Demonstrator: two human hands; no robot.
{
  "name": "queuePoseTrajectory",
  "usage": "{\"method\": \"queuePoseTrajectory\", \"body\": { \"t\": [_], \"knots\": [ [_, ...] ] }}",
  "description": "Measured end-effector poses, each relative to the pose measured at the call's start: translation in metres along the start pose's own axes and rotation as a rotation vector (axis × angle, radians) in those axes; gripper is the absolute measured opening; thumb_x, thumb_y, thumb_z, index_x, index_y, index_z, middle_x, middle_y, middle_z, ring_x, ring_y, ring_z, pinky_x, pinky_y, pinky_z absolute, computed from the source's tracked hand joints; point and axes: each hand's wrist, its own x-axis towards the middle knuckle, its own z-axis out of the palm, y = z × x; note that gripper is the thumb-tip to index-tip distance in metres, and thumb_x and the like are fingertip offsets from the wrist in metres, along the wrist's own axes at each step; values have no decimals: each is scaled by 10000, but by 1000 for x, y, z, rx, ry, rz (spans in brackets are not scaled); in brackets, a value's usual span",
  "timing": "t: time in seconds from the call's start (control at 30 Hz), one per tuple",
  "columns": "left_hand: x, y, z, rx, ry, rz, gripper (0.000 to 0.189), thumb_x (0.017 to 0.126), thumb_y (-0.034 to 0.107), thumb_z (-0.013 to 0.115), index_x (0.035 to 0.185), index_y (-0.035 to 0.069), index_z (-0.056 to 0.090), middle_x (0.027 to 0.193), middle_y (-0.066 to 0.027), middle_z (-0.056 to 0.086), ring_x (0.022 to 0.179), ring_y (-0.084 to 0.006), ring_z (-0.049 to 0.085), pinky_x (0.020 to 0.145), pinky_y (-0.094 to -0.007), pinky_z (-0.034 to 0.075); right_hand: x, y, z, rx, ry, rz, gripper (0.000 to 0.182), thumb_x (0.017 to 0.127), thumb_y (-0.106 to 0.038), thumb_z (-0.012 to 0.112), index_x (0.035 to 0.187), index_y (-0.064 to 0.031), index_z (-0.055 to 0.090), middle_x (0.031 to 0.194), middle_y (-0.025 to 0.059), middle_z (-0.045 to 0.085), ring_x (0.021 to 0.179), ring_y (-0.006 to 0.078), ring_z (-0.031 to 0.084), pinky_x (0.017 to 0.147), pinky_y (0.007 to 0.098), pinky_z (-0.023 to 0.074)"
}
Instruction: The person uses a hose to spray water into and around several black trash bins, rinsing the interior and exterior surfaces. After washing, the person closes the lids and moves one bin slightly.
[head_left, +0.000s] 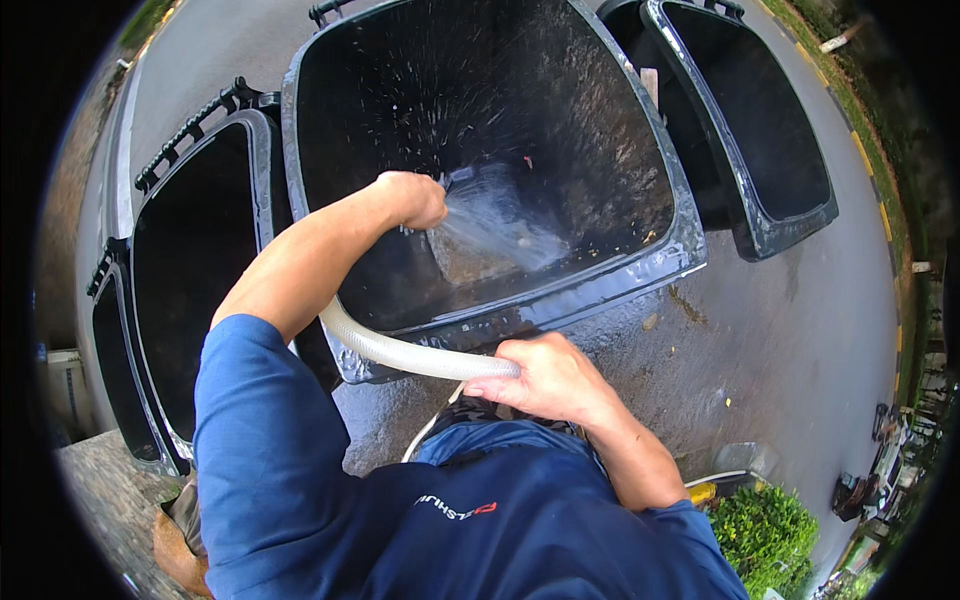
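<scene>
My left hand (416, 201) reaches over the opening of a large dark plastic wheelie bin (686, 251), closed around the outlet end of a hose, which it mostly hides. Water (517, 225) fans out from it onto the bin's inside, with droplets flying up the dark wall. The pale braided hose (412, 358) passes beneath my left forearm, curves along the bin's near rim and enters my right hand (551, 379), which grips it just in front of my waist. A greyish-brown patch (472, 259) shows inside the bin near the spray.
More open dark bins stand at the left (262, 180) and at the right (784, 232). Wet pavement (742, 322) lies around them. A green shrub (765, 532) grows at lower right, near a yellow object (703, 493). A painted kerb (862, 154) curves along the far right.
</scene>
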Motion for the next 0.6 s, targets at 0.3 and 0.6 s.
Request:
{"method": "queuePoseTrajectory", "body": {
  "t": [0.3, 0.6],
  "knots": [
    [-19, -88, -13, 210, -74, -101, 280, 800, 129, 492, 964, 4, 681, 1019, -204, 648, 985, -352, 615, 837, -397, 500, 35, 5, -39, -4, 144, -169, 508, 703, -476, 751, 614, -21, 544, 546, 171, 552, 538, 359, 597, 480, 385, 458],
    [17, 15, -52, -200, -67, 59, 207, 782, 75, 480, 812, -37, 651, 804, -207, 652, 735, -331, 659, 622, -397, 540, 18, 51, -109, -41, 47, -89, 461, 654, -440, 799, 638, -37, 575, 535, 121, 549, 502, 278, 599, 464, 318, 443]
  ]
}}
